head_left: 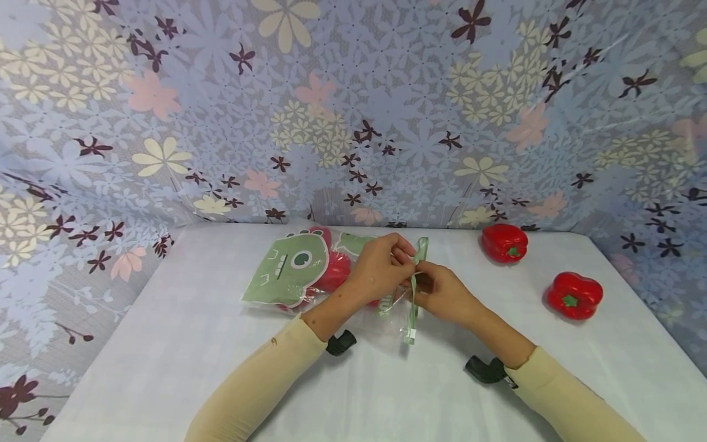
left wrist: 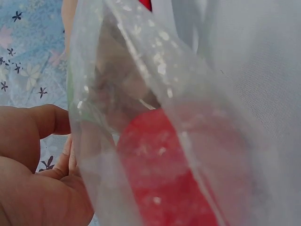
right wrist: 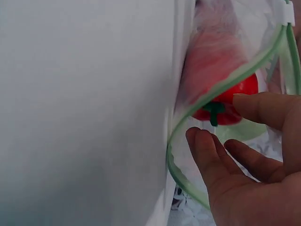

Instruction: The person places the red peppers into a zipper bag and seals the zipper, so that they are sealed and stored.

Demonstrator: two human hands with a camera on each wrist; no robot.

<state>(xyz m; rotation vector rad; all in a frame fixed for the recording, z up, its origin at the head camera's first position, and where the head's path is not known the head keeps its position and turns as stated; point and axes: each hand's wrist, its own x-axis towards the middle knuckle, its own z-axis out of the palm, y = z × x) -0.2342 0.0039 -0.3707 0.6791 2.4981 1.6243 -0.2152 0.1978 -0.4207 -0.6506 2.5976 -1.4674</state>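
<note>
A clear zip bag [head_left: 301,261] with a green cartoon monster print lies on the table, its green-edged mouth raised toward the right. Inside it is a red bell pepper [right wrist: 244,86] with a green stem, blurred through the plastic in the left wrist view. My left hand [head_left: 381,264] pinches the bag's edge near the mouth; some of its fingertips are hidden behind the plastic. At the mouth my right hand [right wrist: 254,155] has its thumb and fingers spread apart, the thumb tip close to the pepper. Whether it touches the pepper I cannot tell.
Two more red bell peppers lie on the right of the white table [head_left: 166,344]: one pepper [head_left: 504,243] by the back edge, the other pepper [head_left: 574,296] nearer the right edge. Behind the table hangs a flowered cloth [head_left: 353,110]. Black straps are on both wrists.
</note>
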